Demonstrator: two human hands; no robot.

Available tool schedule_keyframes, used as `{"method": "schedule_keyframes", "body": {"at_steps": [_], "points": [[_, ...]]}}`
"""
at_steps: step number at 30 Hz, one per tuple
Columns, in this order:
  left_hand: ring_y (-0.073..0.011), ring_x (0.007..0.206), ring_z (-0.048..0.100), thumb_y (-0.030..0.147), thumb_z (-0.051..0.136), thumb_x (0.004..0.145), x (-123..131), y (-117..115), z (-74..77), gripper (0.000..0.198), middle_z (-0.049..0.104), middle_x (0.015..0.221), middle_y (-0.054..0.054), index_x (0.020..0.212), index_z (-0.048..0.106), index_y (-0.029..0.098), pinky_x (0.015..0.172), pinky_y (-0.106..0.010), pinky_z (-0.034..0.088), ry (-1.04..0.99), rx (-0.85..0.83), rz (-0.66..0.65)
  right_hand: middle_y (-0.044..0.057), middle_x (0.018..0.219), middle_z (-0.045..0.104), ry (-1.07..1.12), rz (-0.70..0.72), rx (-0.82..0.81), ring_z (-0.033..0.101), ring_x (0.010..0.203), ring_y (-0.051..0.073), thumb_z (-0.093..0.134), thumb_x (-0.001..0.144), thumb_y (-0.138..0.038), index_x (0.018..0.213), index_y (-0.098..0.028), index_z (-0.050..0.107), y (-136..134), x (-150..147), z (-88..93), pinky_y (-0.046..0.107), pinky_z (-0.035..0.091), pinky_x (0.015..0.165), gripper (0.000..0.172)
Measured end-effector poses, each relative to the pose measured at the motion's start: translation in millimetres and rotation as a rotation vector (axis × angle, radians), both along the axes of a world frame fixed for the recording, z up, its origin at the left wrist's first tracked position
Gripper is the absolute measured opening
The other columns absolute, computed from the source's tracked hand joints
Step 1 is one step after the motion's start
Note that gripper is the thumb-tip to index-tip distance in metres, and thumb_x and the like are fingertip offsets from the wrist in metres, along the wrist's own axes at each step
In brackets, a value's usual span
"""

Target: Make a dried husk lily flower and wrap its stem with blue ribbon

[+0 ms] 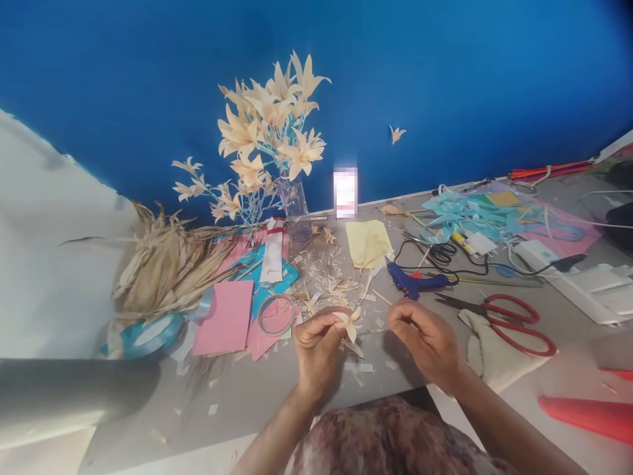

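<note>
My left hand pinches a small cream flower with pointed petals, which looks made of dried husk. My right hand is closed, its fingers pinching a thin wooden stick whose tip points up and left towards the flower. A gap separates the stick from the petals. Just beyond my right hand lies a blue glue gun. Scissors with red handles rest on a folded cloth to the right. Husk scraps are strewn beyond my left hand.
Behind, a clear vase holds several finished husk flowers. Dried husks, pink paper, a tape roll and blue ribbon lie left. A yellow sheet, cables and a power strip occupy the right.
</note>
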State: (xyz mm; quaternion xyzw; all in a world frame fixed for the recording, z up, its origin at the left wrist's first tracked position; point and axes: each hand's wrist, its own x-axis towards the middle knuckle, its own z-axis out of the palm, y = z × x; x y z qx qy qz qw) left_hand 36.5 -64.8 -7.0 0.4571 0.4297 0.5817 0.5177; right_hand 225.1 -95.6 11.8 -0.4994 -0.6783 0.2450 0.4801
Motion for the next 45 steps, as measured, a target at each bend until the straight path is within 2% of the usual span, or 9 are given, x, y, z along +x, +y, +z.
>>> {"method": "schedule_keyframes", "body": {"at_steps": [6,11,14,21,29,33,36,41,45], "points": [[-0.0184,0.071,0.071,0.02,0.075,0.081,-3,-2,5.2,0.014,0.077,0.073,-0.004,0.067,0.078,0.021,0.067,-0.028,0.056,0.032,0.171,-0.04,-0.001,0.069,0.054,0.059,0.137,0.055,0.05,0.061,0.014,0.043,0.101,-0.025,0.078,-0.022,0.049,5,-21,14.7,0.025,0.04,0.058,0.024],[-0.0173,0.075,0.072,0.016,0.076,0.081,-8,-1,4.1,0.01,0.08,0.08,-0.003,0.077,0.08,0.024,0.07,-0.026,0.056,0.025,0.235,-0.044,-0.003,0.068,0.059,0.033,0.128,0.098,0.049,0.055,0.011,0.062,0.09,-0.021,0.09,-0.021,0.06,9,-36,16.2,0.022,0.039,0.054,0.002],[-0.0171,0.077,0.072,0.016,0.076,0.082,-9,-1,1.2,0.01,0.079,0.08,-0.003,0.079,0.081,0.025,0.073,-0.026,0.056,0.021,0.236,-0.059,-0.004,0.062,0.057,0.0,0.073,0.107,0.048,0.054,0.01,0.06,0.089,-0.013,0.078,-0.021,0.059,10,-41,18.2,0.021,0.038,0.053,0.013],[-0.0103,0.059,0.059,0.023,0.077,0.081,-4,-5,-0.8,0.007,0.074,0.078,-0.001,0.075,0.08,0.023,0.057,-0.023,0.048,-0.206,0.005,-0.192,-0.004,0.06,0.052,0.084,-0.07,0.063,0.046,0.053,0.01,0.057,0.087,-0.015,0.072,-0.021,0.054,6,-48,12.7,0.021,0.038,0.051,0.016],[-0.0065,0.047,0.052,0.024,0.091,0.059,3,-2,-2.9,0.016,0.07,0.064,0.002,0.07,0.08,0.023,0.051,-0.021,0.04,-0.539,-0.295,-0.266,-0.003,0.06,0.056,0.148,-0.05,-0.032,0.049,0.054,0.012,0.058,0.091,-0.021,0.074,-0.02,0.06,4,-45,10.4,0.023,0.039,0.052,0.017],[-0.0072,0.048,0.051,0.027,0.092,0.059,1,0,-6.5,0.017,0.073,0.066,-0.001,0.069,0.079,0.023,0.054,-0.023,0.041,-0.563,-0.319,-0.297,-0.001,0.066,0.06,0.175,-0.045,-0.077,0.052,0.057,0.012,0.056,0.094,-0.022,0.078,-0.02,0.064,2,-36,3.7,0.023,0.041,0.054,0.018],[-0.0101,0.058,0.057,0.029,0.093,0.059,0,2,-7.4,0.018,0.07,0.071,0.0,0.068,0.078,0.024,0.059,-0.024,0.044,-0.544,-0.276,-0.267,-0.001,0.066,0.06,0.167,-0.067,-0.129,0.052,0.057,0.013,0.058,0.093,-0.023,0.077,-0.019,0.065,2,-34,-3.0,0.023,0.041,0.055,0.018],[-0.0126,0.073,0.061,0.031,0.095,0.053,3,4,-8.4,0.023,0.068,0.08,0.002,0.068,0.079,0.026,0.072,-0.028,0.051,-0.472,-0.282,-0.189,0.0,0.071,0.062,0.212,0.033,-0.26,0.05,0.059,0.012,0.063,0.088,-0.025,0.083,-0.019,0.068,6,-40,-5.8,0.023,0.04,0.054,0.009],[-0.0144,0.073,0.063,0.028,0.095,0.048,7,2,-10.1,0.025,0.07,0.077,0.001,0.066,0.079,0.024,0.073,-0.03,0.053,-0.472,-0.337,-0.145,-0.001,0.068,0.06,0.33,0.101,-0.376,0.051,0.06,0.012,0.064,0.086,-0.029,0.077,-0.017,0.065,10,-43,-3.9,0.022,0.041,0.056,0.014]]}}
